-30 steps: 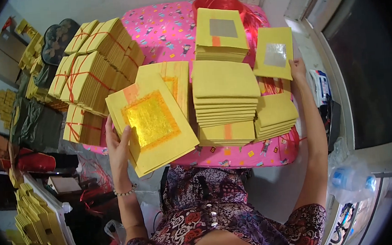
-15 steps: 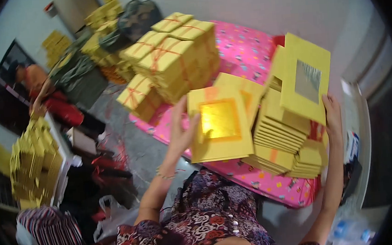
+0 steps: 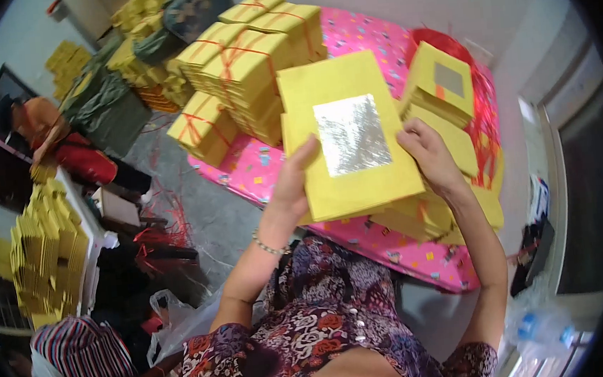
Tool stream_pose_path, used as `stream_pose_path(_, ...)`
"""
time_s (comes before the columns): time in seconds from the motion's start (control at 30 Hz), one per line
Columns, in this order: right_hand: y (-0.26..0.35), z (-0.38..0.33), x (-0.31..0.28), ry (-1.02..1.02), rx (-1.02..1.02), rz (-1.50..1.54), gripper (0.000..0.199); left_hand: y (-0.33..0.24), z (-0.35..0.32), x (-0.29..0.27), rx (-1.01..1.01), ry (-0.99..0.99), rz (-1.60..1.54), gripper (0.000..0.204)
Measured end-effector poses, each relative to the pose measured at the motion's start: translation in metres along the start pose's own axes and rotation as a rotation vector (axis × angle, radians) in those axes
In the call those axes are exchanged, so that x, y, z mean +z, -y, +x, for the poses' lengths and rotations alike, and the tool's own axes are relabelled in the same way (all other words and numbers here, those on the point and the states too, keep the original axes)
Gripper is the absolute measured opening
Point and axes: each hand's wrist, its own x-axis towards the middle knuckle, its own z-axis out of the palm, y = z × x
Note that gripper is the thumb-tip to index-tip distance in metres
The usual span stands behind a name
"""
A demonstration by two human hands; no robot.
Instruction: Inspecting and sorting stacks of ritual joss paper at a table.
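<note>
Above the pink table (image 3: 420,257), left hand (image 3: 291,189) and right hand (image 3: 430,157) each grip one silver-foiled yellow stack (image 3: 351,138).

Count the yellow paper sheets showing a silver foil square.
2. One yellow sheet with a silver foil square is held between the left hand and right hand; another tops the stack behind. Others may be hidden inside stacks.

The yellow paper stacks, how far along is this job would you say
Done: several tied bundles bound with red string sit on the pink table. In hand: the left hand and right hand hold a loose stack topped by a silver-foil sheet. Left, as far as it shows: untied stacks beside the right hand.
</note>
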Motion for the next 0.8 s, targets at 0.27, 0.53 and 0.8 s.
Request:
stream_pose_path(0.27, 0.006, -0.031, -0.008, 0.332, 0.014, 0.205, 0.046, 0.001, 0.006, -0.019, -0.031, 0.003, -0.182, 0.047)
stream_pose_path(0.53, -0.005, -0.041, -0.019, 0.513, 0.043, 0.391, 0.050, 0.007, 0.007, -0.025, -0.099, 0.005, -0.244, 0.042)
stream_pose_path(0.8, -0.008, -0.037, -0.014, 0.440, 0.049, 0.411, 0.044, 0.007, 0.004, -0.026, -0.133, 0.025, -0.282, 0.044)
